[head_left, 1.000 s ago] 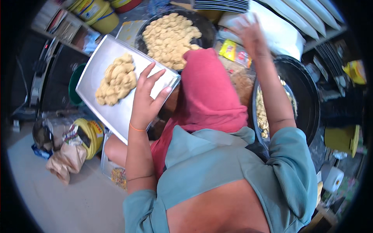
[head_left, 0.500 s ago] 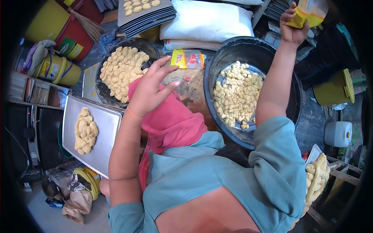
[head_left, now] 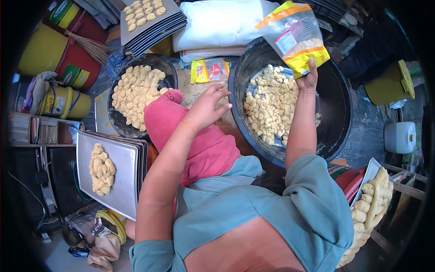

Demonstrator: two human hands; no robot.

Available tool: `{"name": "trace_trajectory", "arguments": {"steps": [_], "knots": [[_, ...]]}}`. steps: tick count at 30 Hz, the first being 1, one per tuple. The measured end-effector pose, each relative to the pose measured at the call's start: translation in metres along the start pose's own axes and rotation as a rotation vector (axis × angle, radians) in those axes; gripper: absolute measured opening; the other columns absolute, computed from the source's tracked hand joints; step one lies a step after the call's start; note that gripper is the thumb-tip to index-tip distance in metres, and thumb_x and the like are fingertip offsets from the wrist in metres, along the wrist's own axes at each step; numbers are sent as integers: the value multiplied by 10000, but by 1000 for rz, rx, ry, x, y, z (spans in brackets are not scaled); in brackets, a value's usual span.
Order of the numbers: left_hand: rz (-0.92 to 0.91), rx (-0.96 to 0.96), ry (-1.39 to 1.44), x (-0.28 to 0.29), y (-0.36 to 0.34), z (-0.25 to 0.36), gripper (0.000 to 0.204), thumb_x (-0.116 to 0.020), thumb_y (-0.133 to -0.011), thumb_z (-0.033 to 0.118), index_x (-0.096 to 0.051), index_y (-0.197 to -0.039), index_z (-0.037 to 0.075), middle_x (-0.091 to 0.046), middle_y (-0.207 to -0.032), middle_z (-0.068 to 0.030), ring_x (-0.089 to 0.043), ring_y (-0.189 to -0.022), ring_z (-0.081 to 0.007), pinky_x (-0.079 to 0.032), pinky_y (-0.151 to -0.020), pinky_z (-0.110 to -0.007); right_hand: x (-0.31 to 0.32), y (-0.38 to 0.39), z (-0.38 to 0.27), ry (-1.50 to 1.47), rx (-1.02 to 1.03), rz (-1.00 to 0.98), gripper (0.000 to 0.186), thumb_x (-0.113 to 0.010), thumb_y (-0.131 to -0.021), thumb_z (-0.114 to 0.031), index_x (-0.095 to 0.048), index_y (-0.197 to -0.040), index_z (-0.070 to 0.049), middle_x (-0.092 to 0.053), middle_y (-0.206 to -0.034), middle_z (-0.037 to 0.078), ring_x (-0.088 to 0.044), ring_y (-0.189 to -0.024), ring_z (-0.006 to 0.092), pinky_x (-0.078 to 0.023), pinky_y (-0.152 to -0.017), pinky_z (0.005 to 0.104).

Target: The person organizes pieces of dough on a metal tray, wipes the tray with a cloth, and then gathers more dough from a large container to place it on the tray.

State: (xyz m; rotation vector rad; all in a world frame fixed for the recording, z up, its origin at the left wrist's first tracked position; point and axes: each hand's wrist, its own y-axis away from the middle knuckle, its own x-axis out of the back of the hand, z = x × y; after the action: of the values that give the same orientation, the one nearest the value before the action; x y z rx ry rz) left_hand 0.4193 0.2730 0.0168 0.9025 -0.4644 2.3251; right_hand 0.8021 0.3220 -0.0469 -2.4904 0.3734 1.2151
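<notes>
My right hand (head_left: 308, 78) grips the lower part of a clear plastic bag (head_left: 297, 41) with yellow and orange bands, holding it up over a large black basin (head_left: 333, 104). Pale crumbly contents show in the bag. Small dough pieces (head_left: 271, 102) lie heaped in that basin. My left hand (head_left: 210, 105) hangs empty, its fingers loosely apart, above the worktable between two basins. Beneath my left forearm is a bundle of pink cloth (head_left: 206, 149). A smaller black basin (head_left: 171, 75) to the left holds rounded dough pieces (head_left: 136, 93).
A flat yellow packet (head_left: 210, 71) lies between the basins. Stacked trays with dough balls (head_left: 144, 14) and a white sack (head_left: 222, 25) stand behind. At left, a metal tray (head_left: 122, 167) carries a dough lump (head_left: 102, 170). Braided dough (head_left: 371, 204) rests on a tray at lower right.
My right hand has brought the bag down and left, from the upper right to over the large basin. My left hand has moved right and slightly lower. The whole view has shifted a little.
</notes>
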Motion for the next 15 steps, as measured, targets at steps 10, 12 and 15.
{"name": "trace_trajectory", "arguments": {"steps": [10,12,15], "knots": [[202,-212,-489,-30,-14,11,794,-760,-733,206,-389,-1435,242,-267,-1531,-138,-343,-1364,-349,-332,-1058,-468,50,49,-32,88,-338,65,475,-656,-866,-231,-525,-1255,6,-639,-1167,132,-648,-1035,257,-516,-932,399],[416,-442,-516,-34,-29,25,872,-772,-673,173,-380,-1430,357,-279,-1547,-69,-275,-1415,-305,-280,-1065,-482,55,61,-10,28,-492,-24,511,-664,-853,-258,-523,-1264,11,-636,-1172,143,-650,-1026,260,-525,-919,388],[465,-556,-772,-22,-49,48,818,-809,-650,191,-457,-1383,278,-317,-1530,-70,-248,-1423,-343,-260,-1074,-476,39,78,26,-138,-777,-128,572,-645,-849,-296,-496,-1301,21,-623,-1194,176,-642,-1050,284,-517,-935,386]]}}
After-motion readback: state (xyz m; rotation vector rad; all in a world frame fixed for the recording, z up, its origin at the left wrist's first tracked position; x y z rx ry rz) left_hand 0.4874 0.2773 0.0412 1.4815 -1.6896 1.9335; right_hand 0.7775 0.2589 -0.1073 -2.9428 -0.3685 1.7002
